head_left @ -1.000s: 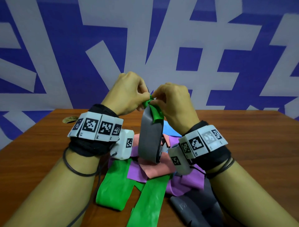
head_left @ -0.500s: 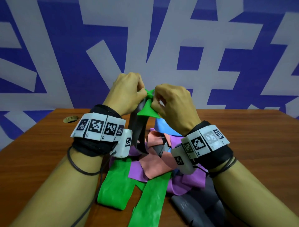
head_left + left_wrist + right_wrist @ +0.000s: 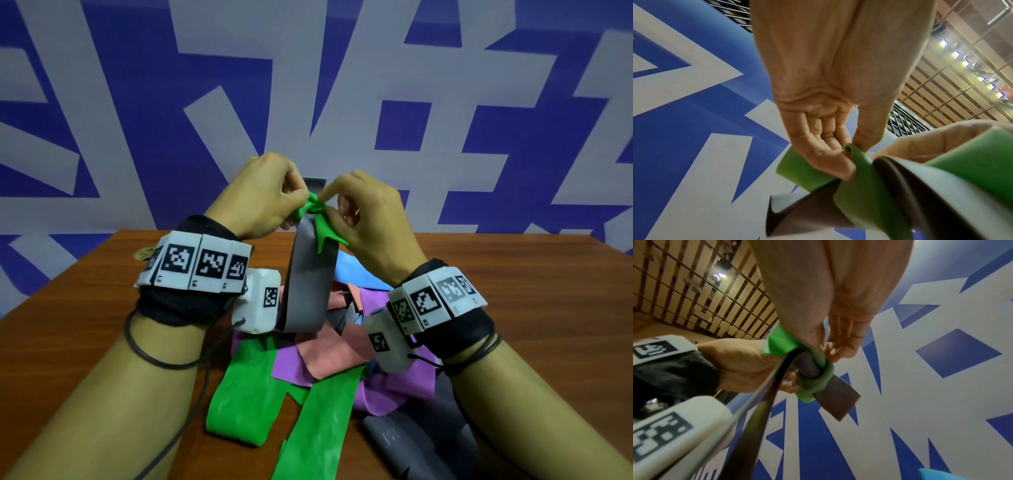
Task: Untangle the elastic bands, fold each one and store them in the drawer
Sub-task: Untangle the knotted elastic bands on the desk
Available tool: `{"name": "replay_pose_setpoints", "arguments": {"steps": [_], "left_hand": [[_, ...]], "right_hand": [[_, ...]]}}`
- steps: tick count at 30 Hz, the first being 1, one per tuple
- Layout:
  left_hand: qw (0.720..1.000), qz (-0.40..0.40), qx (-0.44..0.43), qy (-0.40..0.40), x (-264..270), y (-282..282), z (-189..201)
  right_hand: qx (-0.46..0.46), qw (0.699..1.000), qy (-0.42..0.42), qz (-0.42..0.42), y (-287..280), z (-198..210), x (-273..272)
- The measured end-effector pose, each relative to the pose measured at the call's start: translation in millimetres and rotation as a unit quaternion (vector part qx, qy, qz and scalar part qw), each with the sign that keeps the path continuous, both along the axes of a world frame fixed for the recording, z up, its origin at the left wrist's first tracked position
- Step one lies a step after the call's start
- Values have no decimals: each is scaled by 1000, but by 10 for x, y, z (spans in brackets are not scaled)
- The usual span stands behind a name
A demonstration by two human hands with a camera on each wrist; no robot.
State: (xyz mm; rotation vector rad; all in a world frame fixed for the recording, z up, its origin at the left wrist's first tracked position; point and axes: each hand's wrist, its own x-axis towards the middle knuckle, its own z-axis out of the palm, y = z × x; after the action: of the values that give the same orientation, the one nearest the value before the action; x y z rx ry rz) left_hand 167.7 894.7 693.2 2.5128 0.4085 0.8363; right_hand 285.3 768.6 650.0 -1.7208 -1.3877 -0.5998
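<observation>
wooden table [image 3: 513, 308] | gold coin-like disc [image 3: 144, 253] (far left edge) | blue-white patterned wall [image 3: 342, 85]

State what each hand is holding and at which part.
Both hands pinch the green band at its knot around the grey band: the left hand on the knot's left side, the right hand on its right.

Both raised, left hand [image 3: 263, 197] and right hand [image 3: 368, 219] pinch fingertip to fingertip.

Bare forearms; each wrist wears a black wrap [image 3: 178, 308] under a band of white marker blocks [image 3: 195, 262] with black square codes; a white camera box [image 3: 258, 301] below; thin black cables [image 3: 154, 356] loop around.
</observation>
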Motion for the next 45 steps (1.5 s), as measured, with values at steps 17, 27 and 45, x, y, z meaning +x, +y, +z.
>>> {"name": "replay_pose_setpoints", "arguments": {"steps": [17, 27, 45], "left_hand": [[999, -5, 40, 30, 112, -107, -52], [997, 56, 60, -1, 95, 29, -76], [999, -10, 43, -32, 86, -68, -31]], "right_hand": [[-93, 991, 37, -90, 49, 6, -56], [7, 995, 55, 86, -38, 2, -91], [-20, 994, -53, -94, 51, -66, 53]]}}
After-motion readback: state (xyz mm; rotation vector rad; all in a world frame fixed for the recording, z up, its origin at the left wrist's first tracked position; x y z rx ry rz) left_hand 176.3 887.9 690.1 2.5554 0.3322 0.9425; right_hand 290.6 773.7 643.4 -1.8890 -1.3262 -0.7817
